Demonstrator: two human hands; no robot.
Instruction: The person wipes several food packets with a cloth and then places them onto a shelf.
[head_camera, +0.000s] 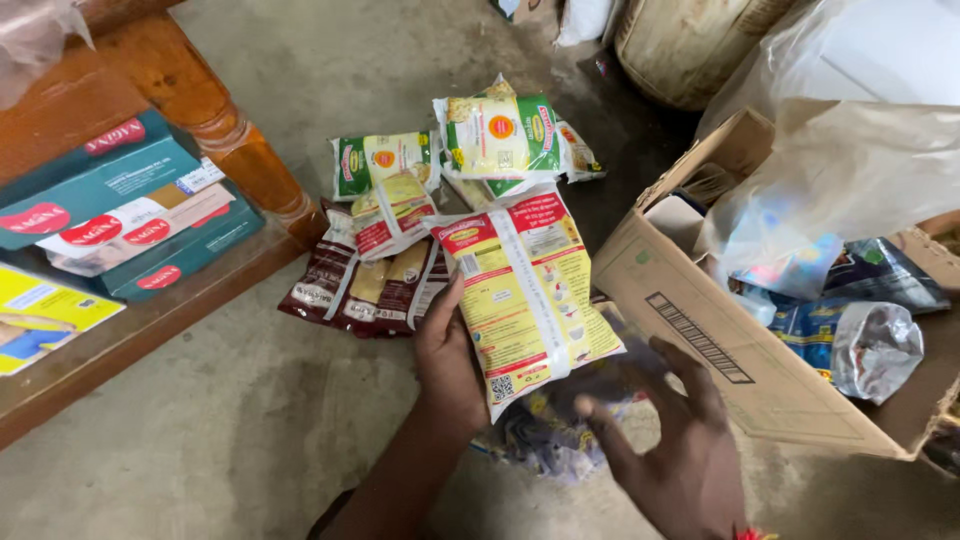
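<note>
My left hand (448, 355) grips the lower left edge of a yellow and red food packet (525, 290), held tilted above the floor. Fingers spread, my right hand (668, 440) hovers just right of and below that packet, holding nothing, over a crumpled plastic bag of small packets (545, 435). Beyond the held packet lie dark brown packets (355, 290), a red and yellow packet (392, 212) and green and yellow packets (500, 135) on the concrete floor.
An open cardboard box (700, 330) with clear plastic bags and blue packets stands at the right. A low wooden shelf (150, 320) at the left carries teal cartons (110, 205) and a yellow packet. A round pale container (690, 45) stands at the back.
</note>
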